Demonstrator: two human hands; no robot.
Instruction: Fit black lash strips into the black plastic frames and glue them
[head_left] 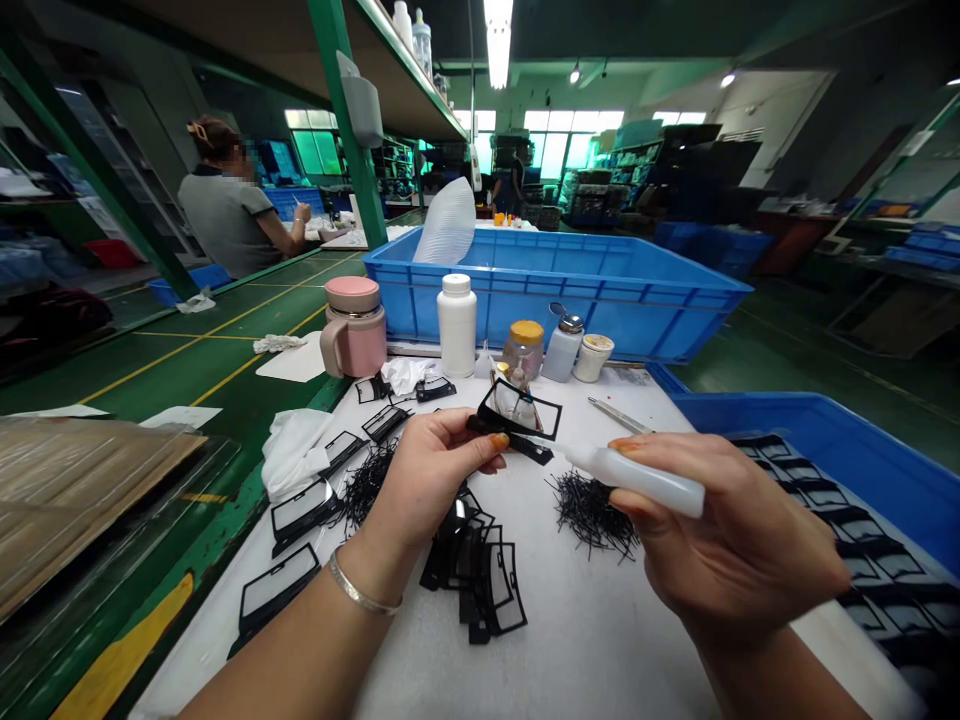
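Observation:
My left hand (450, 455) pinches a black plastic frame (556, 420) by its left end, holding it above the white work surface (577, 630). In my right hand (727, 530) is a white squeeze bottle (645, 478), lying nearly level. Its thin nozzle points left and meets, or nearly meets, the lower bar of the frame by my left fingertips. Below my hands lie a heap of similar black frames (491, 585) and a pile of short black pins or strips (596, 515). A second such pile (369, 485) sits partly behind my left wrist.
More frames (300, 510) lie along the left, beside white cloth (296, 455). Behind stand a pink mug (356, 335), a white bottle (457, 330), several small jars and a large blue bin (562, 290). Tweezers (619, 415) lie right; a blue crate (847, 420) holds frames. A co-worker (229, 215) sits far left.

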